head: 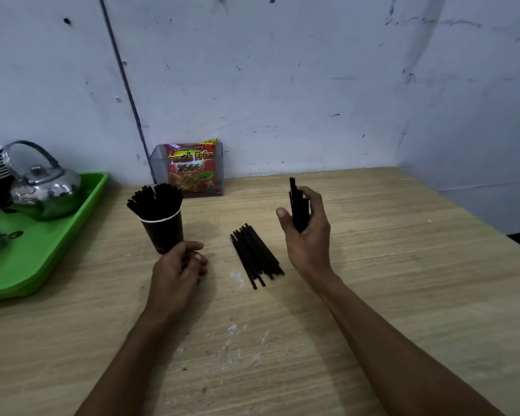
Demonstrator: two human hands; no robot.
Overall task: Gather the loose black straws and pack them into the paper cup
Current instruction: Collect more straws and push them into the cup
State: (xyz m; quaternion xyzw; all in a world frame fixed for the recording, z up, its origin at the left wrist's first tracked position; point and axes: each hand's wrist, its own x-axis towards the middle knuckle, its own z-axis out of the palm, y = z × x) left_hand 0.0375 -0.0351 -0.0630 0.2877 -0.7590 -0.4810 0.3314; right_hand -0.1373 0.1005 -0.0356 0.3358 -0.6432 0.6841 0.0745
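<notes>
Right hand holds straw bundle upright; cup partly filled.

Right hand (305, 232) clasps a bundle of black straws (297, 205), ends pointing to 12 o'clock, above the wooden table (403, 265). Loose black straws (257, 255) lie in a pile at its 8 o'clock. Paper cup (162, 232), already holding straws, stands at 9 o'clock of the pile. Left hand (179, 273) rests loosely curled just beside the cup base, grasping nothing. Green tray (42, 250) with kettle (41, 187) at far left.
</notes>
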